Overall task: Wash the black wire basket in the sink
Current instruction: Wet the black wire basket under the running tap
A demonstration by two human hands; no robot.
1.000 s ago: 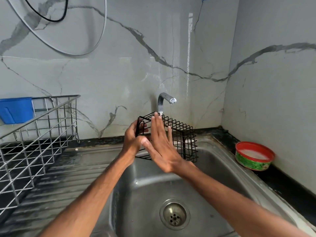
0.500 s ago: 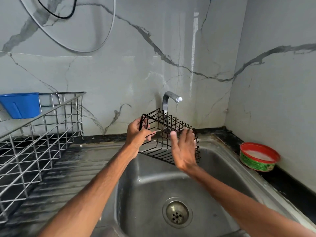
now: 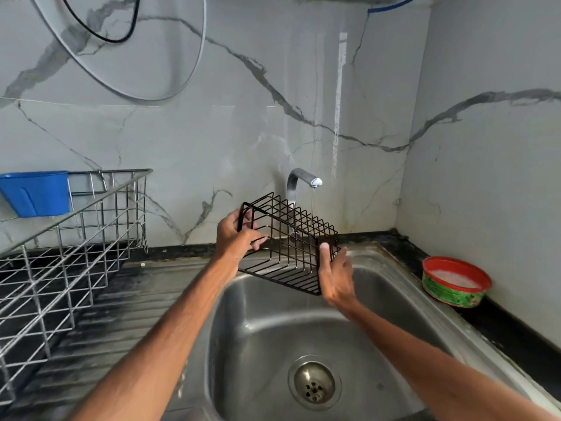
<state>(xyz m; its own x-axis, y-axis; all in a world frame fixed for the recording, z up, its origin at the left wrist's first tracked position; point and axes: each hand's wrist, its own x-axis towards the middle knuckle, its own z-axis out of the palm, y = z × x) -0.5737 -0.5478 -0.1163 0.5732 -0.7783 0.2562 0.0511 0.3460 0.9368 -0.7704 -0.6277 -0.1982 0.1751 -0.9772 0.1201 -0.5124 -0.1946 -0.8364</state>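
The black wire basket [image 3: 288, 241] hangs tilted above the steel sink [image 3: 252, 338], under a thin stream of water from the chrome tap [image 3: 299, 180]. My left hand [image 3: 235, 238] grips the basket's left end, fingers curled through its wires. My right hand [image 3: 335, 275] lies with straight fingers against the basket's right end, thumb up along the front corner. The sink drain [image 3: 314, 385] sits below, in the bottom of the basin.
A steel dish rack [image 3: 69, 247] stands on the draining board at the left, with a blue plastic cup [image 3: 36, 192] hung on its back. A red-rimmed green tub [image 3: 455, 282] of soapy paste sits on the black counter at the right. Marble walls close the corner.
My right hand has slid from the basket's front face to its right end. The basket has tilted, its right end lower. My left hand keeps its grip.
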